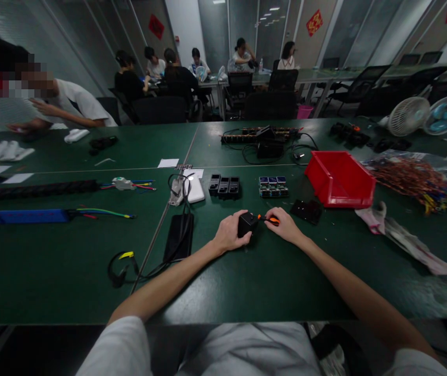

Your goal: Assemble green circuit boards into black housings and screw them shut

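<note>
My left hand is closed around a small black box-shaped housing, thumb at its near side and fingers over the top. My right hand grips a small hand tool with an orange-and-black handle. The tool points left, its tip close to the housing's right side; whether they touch I cannot tell. Just beyond my hands stand several black housings in a row. To their right are several small modules with blue screens on green boards.
A red bin and dark flat parts lie to the right, near bundled wires and a pale glove. At left are a phone, a cable and a blue strip. A co-worker sits far left.
</note>
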### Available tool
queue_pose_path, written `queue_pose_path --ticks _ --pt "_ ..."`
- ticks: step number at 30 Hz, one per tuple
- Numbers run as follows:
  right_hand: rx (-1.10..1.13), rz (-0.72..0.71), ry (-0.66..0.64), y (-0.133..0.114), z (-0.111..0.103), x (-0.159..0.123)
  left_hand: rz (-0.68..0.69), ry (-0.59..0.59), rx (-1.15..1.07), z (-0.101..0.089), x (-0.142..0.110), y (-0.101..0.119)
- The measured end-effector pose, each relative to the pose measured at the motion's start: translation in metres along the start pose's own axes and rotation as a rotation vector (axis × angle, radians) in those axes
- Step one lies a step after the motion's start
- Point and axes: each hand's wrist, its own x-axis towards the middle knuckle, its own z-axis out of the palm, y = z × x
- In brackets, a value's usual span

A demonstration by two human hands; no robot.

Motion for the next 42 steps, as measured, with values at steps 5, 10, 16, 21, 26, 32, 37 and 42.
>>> queue_pose_path --ticks 5,10,16,21,26,32,37,42 --pt "-0.003 -0.006 0.008 0.001 0.0 0.0 0.012 0.011 0.007 -0.003 0.001 0.002" --pt "0.004 -0.001 0.021 0.004 0.002 0.0 0.05 0.039 -0.022 0.0 0.0 -0.002" --pt "0.026 -0.003 0.063 0.002 0.002 0.0 0.084 0.057 -0.126 -0.001 0.001 -0.002" --pt "0.061 -0.084 0.166 -0.007 -0.003 -0.001 0.106 0.067 -0.187 -0.001 0.001 -0.003" --pt "0.084 -0.197 0.122 -0.02 -0.004 -0.006 0.143 0.059 -0.225 -0.001 0.003 -0.004" --pt "0.122 -0.225 0.003 -0.031 0.002 -0.009 0.244 0.018 -0.236 -0.002 0.004 -0.003" --pt "0.195 -0.172 0.003 -0.033 0.004 -0.011 0.251 -0.046 -0.224 -0.001 0.002 -0.006" --pt "0.201 -0.155 0.09 -0.034 0.006 -0.012 0.148 -0.118 -0.227 -0.001 0.004 -0.003"
